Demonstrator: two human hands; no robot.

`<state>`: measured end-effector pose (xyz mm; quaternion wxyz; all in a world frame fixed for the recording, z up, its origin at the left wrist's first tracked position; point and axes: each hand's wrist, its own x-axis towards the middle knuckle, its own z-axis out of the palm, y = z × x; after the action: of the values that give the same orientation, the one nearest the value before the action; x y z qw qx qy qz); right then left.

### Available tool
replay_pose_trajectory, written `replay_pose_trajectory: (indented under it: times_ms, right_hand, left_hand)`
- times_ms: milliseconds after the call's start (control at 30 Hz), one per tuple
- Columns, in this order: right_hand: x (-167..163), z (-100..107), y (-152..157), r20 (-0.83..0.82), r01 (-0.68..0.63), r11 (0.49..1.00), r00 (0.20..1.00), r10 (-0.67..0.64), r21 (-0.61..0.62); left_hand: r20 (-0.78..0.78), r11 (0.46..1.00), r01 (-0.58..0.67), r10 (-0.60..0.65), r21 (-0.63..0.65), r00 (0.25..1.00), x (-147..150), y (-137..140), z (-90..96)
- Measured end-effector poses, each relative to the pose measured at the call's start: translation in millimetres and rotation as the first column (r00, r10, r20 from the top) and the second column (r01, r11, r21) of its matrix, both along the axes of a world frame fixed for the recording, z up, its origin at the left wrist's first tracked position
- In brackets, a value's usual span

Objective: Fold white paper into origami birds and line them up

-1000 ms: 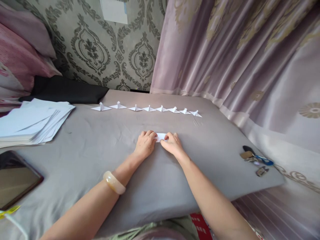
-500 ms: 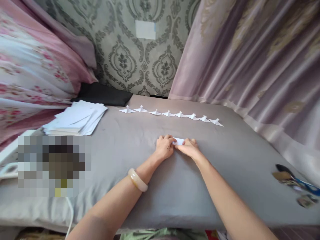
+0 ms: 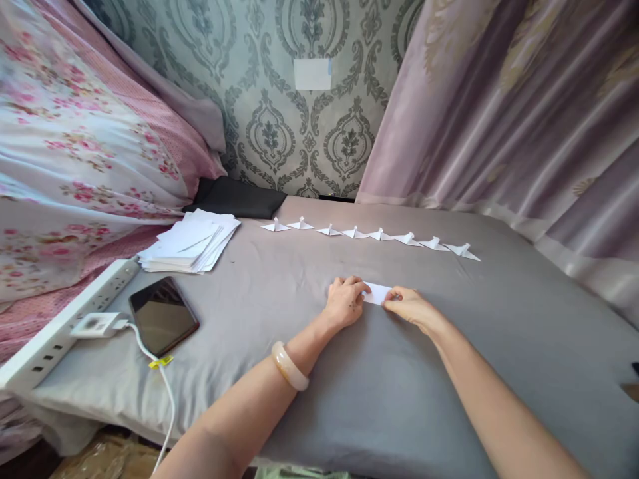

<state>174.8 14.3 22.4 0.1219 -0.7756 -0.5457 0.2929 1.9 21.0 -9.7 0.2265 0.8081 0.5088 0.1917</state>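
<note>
A small piece of folded white paper (image 3: 376,293) lies on the grey sheet, between my two hands. My left hand (image 3: 345,301) curls its fingers over the paper's left end and holds it against the surface. At the right end, my right hand (image 3: 407,307) pinches the paper's edge between thumb and fingers. A pale bangle (image 3: 289,367) circles my left wrist. Beyond the hands, several small folded paper figures (image 3: 354,232) stand in a row, each with an upright middle and pointed sides.
At the left are a stack of white paper (image 3: 187,246), a dark-screened phone (image 3: 164,314), a white charger (image 3: 97,325) with its cable, and a power strip (image 3: 47,356). A black folded item (image 3: 237,197) lies behind. Curtains (image 3: 479,120) hang at the right.
My right hand has drawn back from the left hand, and more of the paper shows between them. The view has shifted left, bringing the power strip further in.
</note>
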Motion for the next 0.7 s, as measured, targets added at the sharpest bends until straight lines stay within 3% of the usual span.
replay_pose_trajectory:
  times_ms: [467, 600, 700]
  right_hand:
    - [39, 4, 1, -0.168, -0.048, 0.997, 0.985, 0.036, -0.064]
    - [62, 0, -8, -0.154, -0.041, 0.999, 0.987, 0.036, -0.027]
    - [74, -4, -13, -0.140, -0.039, 0.999, 0.989, 0.042, 0.022]
  left_hand:
    - [-0.061, 1.000, -0.025, 0.026, 0.015, 0.998, -1, -4, 7.5]
    - [-0.217, 0.979, 0.106, -0.067, 0.175, 0.974, 6, -8, 20.6]
    - [-0.300, 0.959, 0.220, -0.159, 0.179, 0.940, 21, -7, 30.5]
